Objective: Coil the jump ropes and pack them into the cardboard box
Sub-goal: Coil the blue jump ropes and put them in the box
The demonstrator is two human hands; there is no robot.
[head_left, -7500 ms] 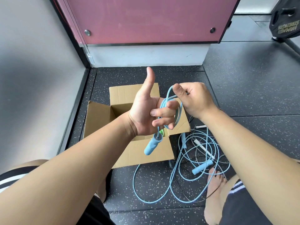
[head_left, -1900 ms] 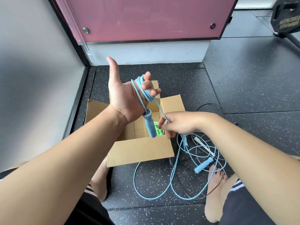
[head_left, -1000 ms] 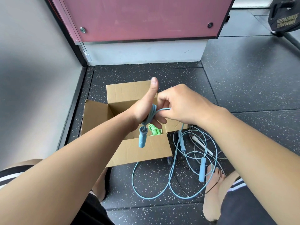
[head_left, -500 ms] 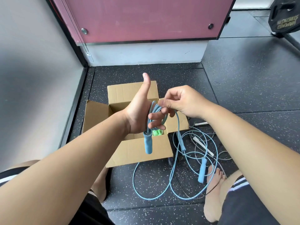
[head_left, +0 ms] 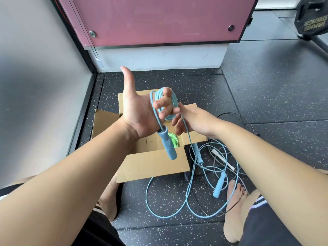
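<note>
Nearest me: slack of the blue jump rope [head_left: 167,118] loops over the floor [head_left: 266,96] by my right foot [head_left: 234,210]. Its free handle [head_left: 219,185] lies in the slack, tangled with a white-handled rope [head_left: 221,158] and a thin black rope [head_left: 236,115].

Next out: cardboard box [head_left: 152,164], flaps open, near the floor's far-left corner, green rope [head_left: 173,141] already inside.

Above the box: left hand [head_left: 140,110], thumb up, fingers curled through several turns of blue cord. First handle [head_left: 167,144] hangs below the palm, long axis near vertical, over the box opening.

Right hand [head_left: 193,121] sits just right of the coil, fingers loosely extended. Live strand runs across them and down to the slack; can't tell if it's pinched or just sliding.

Key relation: slack lies below and right of the coil, right hand nearer to it.

My read: mid-coil, plenty left. Next wrap needs the right hand to lift strand over the left fingers. Risk: dragging the other ropes up.
</note>
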